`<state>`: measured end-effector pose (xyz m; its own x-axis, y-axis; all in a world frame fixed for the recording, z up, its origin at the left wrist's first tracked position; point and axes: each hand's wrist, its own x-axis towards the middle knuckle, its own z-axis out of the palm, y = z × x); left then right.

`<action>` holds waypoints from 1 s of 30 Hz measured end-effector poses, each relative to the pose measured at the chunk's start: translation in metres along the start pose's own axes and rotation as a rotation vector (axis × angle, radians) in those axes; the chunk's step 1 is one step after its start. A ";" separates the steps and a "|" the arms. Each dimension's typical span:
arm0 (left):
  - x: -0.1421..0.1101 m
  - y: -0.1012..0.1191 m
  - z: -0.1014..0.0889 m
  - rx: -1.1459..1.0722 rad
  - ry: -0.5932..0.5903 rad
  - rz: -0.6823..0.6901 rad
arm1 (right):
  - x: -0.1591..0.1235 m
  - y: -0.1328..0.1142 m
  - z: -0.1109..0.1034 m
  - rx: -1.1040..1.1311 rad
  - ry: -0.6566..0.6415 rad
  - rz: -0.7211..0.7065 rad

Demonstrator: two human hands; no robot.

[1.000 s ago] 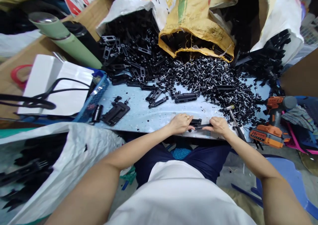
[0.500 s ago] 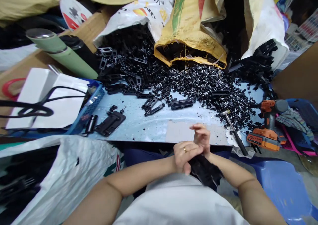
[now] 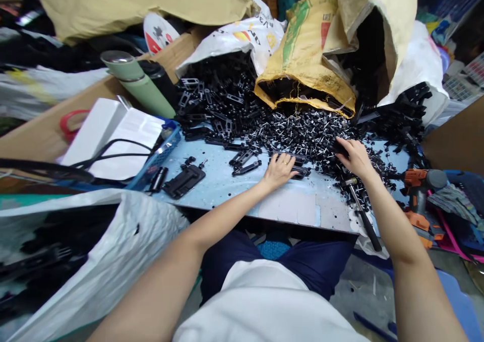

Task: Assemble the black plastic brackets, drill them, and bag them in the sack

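My left hand (image 3: 279,173) lies over a few long black plastic parts (image 3: 301,172) on the blue tabletop, its fingers spread and touching them. A ring shows on one finger. My right hand (image 3: 354,156) reaches to the edge of a heap of small black-headed pins with metal shanks (image 3: 302,130). Its thumb and forefinger are apart, and nothing shows between them. More long black parts (image 3: 245,163) lie to the left of my left hand. A hammer (image 3: 363,216) with a black handle rests below my right hand.
An orange cordless drill (image 3: 418,191) stands at the right edge. A dark flat plastic block (image 3: 184,181) lies on the left, beside a blue basket (image 3: 170,140). Behind are a yellow sack (image 3: 302,50) and a green flask (image 3: 143,87). A white sack (image 3: 151,221) stands at front left.
Both hands have moved from near my lap out to the table and separated. The dark bundle they held is out of them. The view has shifted, with the table scene further right.
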<state>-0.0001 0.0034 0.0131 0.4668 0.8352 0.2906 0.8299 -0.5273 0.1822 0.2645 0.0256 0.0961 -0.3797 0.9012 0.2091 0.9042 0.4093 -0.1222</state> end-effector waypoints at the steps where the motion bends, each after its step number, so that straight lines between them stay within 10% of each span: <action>1: -0.007 -0.006 -0.004 0.010 0.022 -0.074 | -0.010 -0.013 0.005 0.104 0.081 -0.042; 7: -0.057 -0.052 -0.021 0.087 -0.175 -0.436 | -0.093 -0.078 0.059 0.627 0.285 -0.160; 15: -0.081 -0.062 -0.001 -0.289 0.108 -0.550 | -0.159 -0.085 0.095 0.326 0.073 0.084; 18: -0.090 -0.039 0.006 -0.389 0.019 -0.603 | -0.166 -0.096 0.104 0.195 0.088 0.129; 22: -0.108 -0.002 0.011 -0.429 -0.052 -0.448 | -0.166 -0.106 0.109 0.075 0.114 0.142; 30: -0.131 0.018 0.024 -0.198 0.162 0.072 | -0.167 -0.115 0.099 -0.032 0.049 0.138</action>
<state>-0.0393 -0.1111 -0.0440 0.4541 0.7669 0.4535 0.7130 -0.6180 0.3311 0.2050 -0.1578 -0.0208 -0.2418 0.9403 0.2394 0.9533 0.2763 -0.1222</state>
